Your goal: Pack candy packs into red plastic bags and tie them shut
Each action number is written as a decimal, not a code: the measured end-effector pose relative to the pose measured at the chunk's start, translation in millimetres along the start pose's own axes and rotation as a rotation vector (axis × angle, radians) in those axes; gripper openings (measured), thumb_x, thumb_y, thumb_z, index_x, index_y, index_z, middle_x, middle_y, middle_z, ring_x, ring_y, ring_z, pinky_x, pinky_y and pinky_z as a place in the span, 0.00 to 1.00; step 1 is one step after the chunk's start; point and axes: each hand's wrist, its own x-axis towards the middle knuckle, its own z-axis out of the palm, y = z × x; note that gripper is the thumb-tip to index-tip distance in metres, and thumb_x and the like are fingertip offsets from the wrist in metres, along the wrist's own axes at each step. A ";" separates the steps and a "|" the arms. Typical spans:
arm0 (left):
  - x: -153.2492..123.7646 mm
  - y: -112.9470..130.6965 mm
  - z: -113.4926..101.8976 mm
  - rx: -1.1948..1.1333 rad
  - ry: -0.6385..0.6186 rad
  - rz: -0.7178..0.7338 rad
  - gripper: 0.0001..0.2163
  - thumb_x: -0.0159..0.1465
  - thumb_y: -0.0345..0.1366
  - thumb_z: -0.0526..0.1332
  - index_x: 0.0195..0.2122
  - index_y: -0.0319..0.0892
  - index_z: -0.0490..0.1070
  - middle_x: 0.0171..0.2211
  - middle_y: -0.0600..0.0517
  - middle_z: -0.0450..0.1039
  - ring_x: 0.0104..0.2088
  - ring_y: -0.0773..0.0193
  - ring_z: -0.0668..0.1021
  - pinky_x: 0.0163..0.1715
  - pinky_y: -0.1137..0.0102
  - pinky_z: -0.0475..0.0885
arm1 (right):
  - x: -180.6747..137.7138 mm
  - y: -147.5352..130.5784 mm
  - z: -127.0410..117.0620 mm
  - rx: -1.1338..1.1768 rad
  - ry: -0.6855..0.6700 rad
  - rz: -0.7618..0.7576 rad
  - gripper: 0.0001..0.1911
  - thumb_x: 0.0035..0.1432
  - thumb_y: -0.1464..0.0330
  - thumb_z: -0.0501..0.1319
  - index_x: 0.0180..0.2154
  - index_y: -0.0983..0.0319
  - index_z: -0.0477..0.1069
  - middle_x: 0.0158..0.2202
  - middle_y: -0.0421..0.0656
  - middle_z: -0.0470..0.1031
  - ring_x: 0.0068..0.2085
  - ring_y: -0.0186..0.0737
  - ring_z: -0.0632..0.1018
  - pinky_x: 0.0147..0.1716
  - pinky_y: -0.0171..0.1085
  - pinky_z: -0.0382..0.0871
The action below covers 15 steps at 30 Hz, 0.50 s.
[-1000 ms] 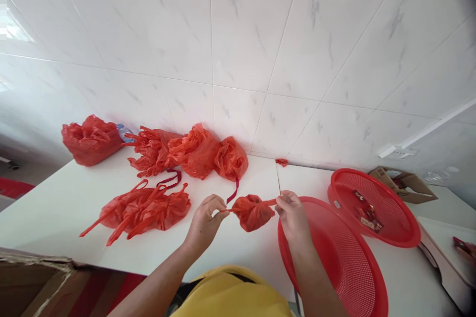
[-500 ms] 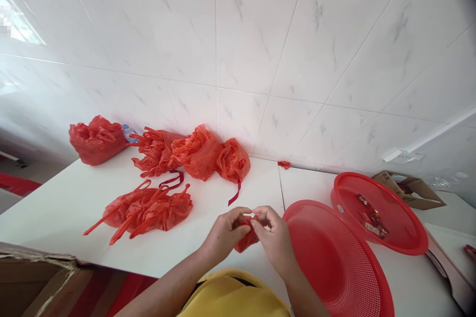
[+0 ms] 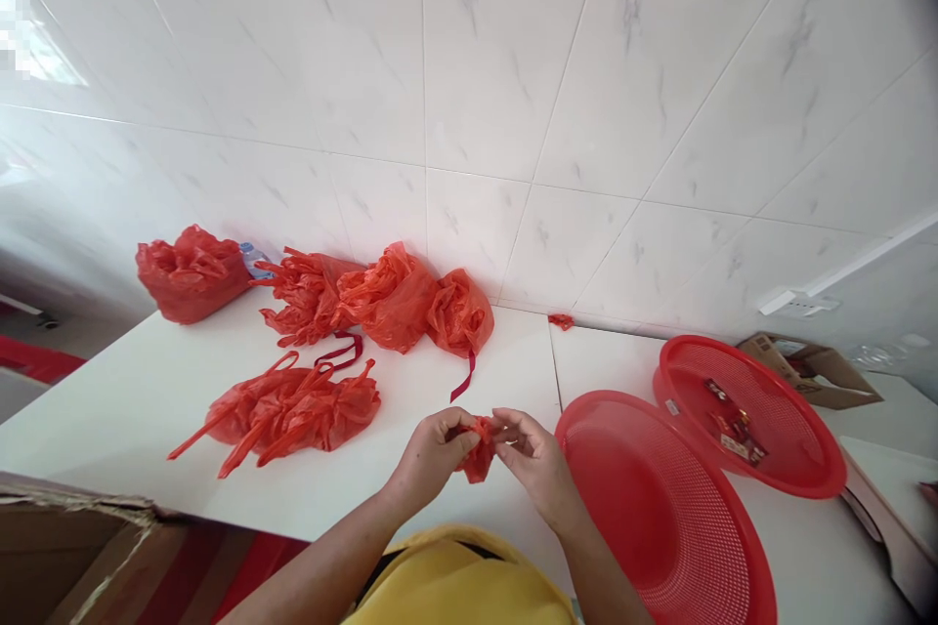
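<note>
Holding left arm (image 3: 333, 547) and right arm (image 3: 597, 547) forward and inward, pinching with the left hand (image 3: 431, 454), curving the right hand (image 3: 534, 461) beside it, fingers (image 3: 514, 418) bent.

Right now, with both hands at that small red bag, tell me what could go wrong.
The small red bag looks like thin plastic, so it might tear if the left hand and right hand pull hard in opposite directions. The right hand is also close to the nearer red basket; a wide sideways move could bump its rim. The loose handles of the front group of red bags trail across the table and might snag a sleeve or hand.
</note>
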 end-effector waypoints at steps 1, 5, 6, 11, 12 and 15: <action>-0.2 0.7 0.1 -0.011 -0.008 0.004 0.05 0.58 0.34 0.56 0.28 0.40 0.67 0.18 0.53 0.73 0.19 0.68 0.74 0.21 0.75 0.62 | 1.2 -0.7 1.6 -0.018 -0.029 -0.004 0.18 0.54 0.65 0.62 0.48 0.56 0.68 0.46 0.44 0.73 0.43 0.40 0.74 0.45 0.41 0.69; 0.4 -2.8 0.4 -0.027 -0.028 -0.041 0.07 0.58 0.38 0.57 0.29 0.40 0.67 0.17 0.56 0.69 0.17 0.69 0.71 0.18 0.75 0.61 | 6.2 -1.6 8.4 -0.012 -0.126 -0.012 0.11 0.55 0.64 0.61 0.41 0.58 0.73 0.41 0.43 0.74 0.39 0.39 0.75 0.39 0.39 0.70; 1.3 -6.4 -1.3 -0.013 -0.007 -0.048 0.07 0.58 0.38 0.58 0.31 0.40 0.68 0.17 0.57 0.68 0.16 0.70 0.69 0.18 0.75 0.60 | 8.1 1.9 9.1 0.007 -0.124 0.015 0.09 0.55 0.62 0.60 0.36 0.60 0.73 0.36 0.42 0.74 0.35 0.39 0.75 0.35 0.37 0.70; 6.3 -47.7 -31.7 0.285 0.151 -0.065 0.09 0.55 0.35 0.56 0.36 0.40 0.70 0.22 0.58 0.65 0.20 0.71 0.68 0.23 0.74 0.63 | 18.0 54.6 5.0 0.113 0.031 0.245 0.15 0.50 0.57 0.62 0.27 0.63 0.68 0.20 0.36 0.67 0.22 0.32 0.68 0.21 0.31 0.59; 5.9 -59.3 -40.8 0.393 0.168 -0.085 0.07 0.55 0.34 0.54 0.32 0.40 0.70 0.22 0.58 0.65 0.22 0.70 0.69 0.24 0.74 0.64 | 19.0 69.1 4.5 0.132 0.068 0.303 0.16 0.49 0.56 0.62 0.27 0.63 0.68 0.20 0.36 0.68 0.21 0.31 0.68 0.20 0.30 0.57; 1.6 -91.2 -65.1 0.595 0.221 -0.173 0.07 0.55 0.31 0.52 0.26 0.40 0.68 0.20 0.57 0.65 0.22 0.70 0.69 0.23 0.74 0.62 | 20.2 107.3 7.6 0.129 0.139 0.455 0.17 0.45 0.56 0.64 0.28 0.63 0.68 0.26 0.40 0.73 0.23 0.31 0.71 0.20 0.29 0.56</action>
